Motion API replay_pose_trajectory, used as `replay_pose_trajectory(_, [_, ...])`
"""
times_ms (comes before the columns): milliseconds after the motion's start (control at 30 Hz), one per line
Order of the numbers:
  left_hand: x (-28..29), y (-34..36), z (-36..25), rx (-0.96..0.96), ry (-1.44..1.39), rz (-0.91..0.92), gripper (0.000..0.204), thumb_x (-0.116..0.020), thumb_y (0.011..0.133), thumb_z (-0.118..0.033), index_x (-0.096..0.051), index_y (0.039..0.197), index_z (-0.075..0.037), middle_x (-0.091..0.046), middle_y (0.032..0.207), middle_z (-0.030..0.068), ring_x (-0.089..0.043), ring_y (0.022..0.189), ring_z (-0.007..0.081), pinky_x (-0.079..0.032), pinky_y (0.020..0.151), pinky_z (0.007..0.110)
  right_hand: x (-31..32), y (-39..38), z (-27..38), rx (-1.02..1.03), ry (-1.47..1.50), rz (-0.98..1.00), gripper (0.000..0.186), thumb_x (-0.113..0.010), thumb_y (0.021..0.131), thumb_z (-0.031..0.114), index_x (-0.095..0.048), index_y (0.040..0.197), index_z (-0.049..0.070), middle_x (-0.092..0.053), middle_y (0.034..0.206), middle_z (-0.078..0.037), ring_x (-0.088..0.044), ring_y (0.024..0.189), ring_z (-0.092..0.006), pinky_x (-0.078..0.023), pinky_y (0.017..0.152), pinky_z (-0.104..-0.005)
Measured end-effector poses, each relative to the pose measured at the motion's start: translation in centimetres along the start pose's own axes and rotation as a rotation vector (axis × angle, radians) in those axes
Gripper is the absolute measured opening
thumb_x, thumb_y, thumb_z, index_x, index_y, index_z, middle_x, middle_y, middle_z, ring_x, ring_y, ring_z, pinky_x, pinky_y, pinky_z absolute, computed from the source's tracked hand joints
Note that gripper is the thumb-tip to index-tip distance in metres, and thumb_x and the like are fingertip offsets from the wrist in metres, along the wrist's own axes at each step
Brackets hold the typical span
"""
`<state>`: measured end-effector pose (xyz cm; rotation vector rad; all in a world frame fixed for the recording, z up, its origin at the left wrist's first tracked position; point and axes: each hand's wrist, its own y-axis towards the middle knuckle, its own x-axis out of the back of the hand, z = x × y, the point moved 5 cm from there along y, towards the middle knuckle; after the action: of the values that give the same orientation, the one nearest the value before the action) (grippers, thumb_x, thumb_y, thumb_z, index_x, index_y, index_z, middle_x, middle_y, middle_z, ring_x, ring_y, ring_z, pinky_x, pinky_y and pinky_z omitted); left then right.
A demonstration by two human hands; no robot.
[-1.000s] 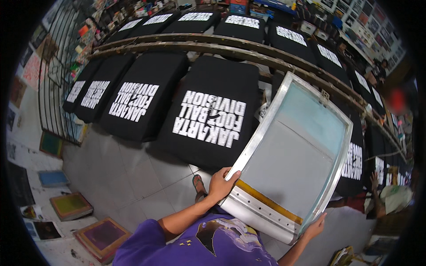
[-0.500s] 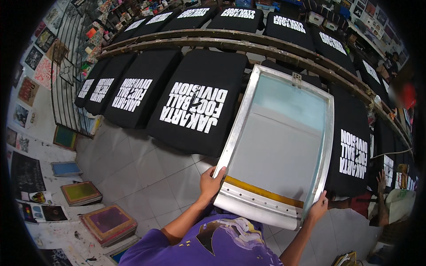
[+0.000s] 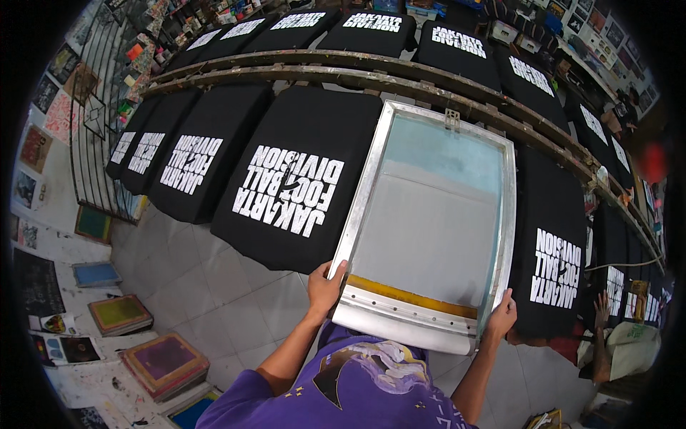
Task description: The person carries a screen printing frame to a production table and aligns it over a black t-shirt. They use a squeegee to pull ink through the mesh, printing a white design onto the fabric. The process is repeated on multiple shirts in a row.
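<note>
An aluminium-framed printing screen (image 3: 436,214) with grey and pale blue mesh and a yellow strip along its near edge spans the space between two black shirt platens. My left hand (image 3: 324,288) grips the left side of its frame, thumb on the metal. My right hand (image 3: 501,315) grips the right side near the lower corner. Left of the screen lies a black shirt (image 3: 296,118) with white block lettering; another (image 3: 550,189) lies to the right. Whether the screen rests on anything beneath is hidden.
Rows of printed black shirts (image 3: 364,39) flank wooden rails (image 3: 300,79). A wire rack (image 3: 100,164) stands at left, with stacked coloured screens (image 3: 164,357) below it, on a tiled floor (image 3: 186,257). At far right another person's hand (image 3: 602,309) shows near a shirt.
The screen has shifted left and away from me, turning straighter between the neighbouring shirts. Both my hands moved with it, still gripping the frame.
</note>
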<state>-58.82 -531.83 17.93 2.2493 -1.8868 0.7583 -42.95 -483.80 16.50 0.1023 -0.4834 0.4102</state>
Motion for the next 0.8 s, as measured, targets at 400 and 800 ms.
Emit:
replay_pose_trajectory(400, [-2.4,2.0,-3.3,-0.005,0.039,0.018,0.052,-0.074,0.095,-0.042,-0.075,0.113,0.007,-0.078,0.096,0.0184,-0.073,0.087,0.0194,-0.055,0.082,0.033,-1.2,3.3,0.5,-0.050,0.000,0.056,0.054,-0.064,0.103,0.047,-0.072,0.107,-0.006,-0.072,0.079,-0.009,-0.063,0.071,-0.0116,-0.051,0.066,-0.0289])
replay_pose_trajectory(800, [-4.3,1.9,-3.8,-0.012,0.037,0.036,0.045,-0.073,0.098,-0.037,-0.075,0.117,0.004,-0.080,0.097,0.0149,-0.069,0.087,0.0119,-0.054,0.082,0.031,-0.5,4.3,1.4,-0.093,-0.044,0.102,0.051,-0.064,0.104,0.041,-0.069,0.115,-0.009,-0.073,0.092,-0.014,-0.067,0.081,-0.0161,-0.053,0.075,-0.0315])
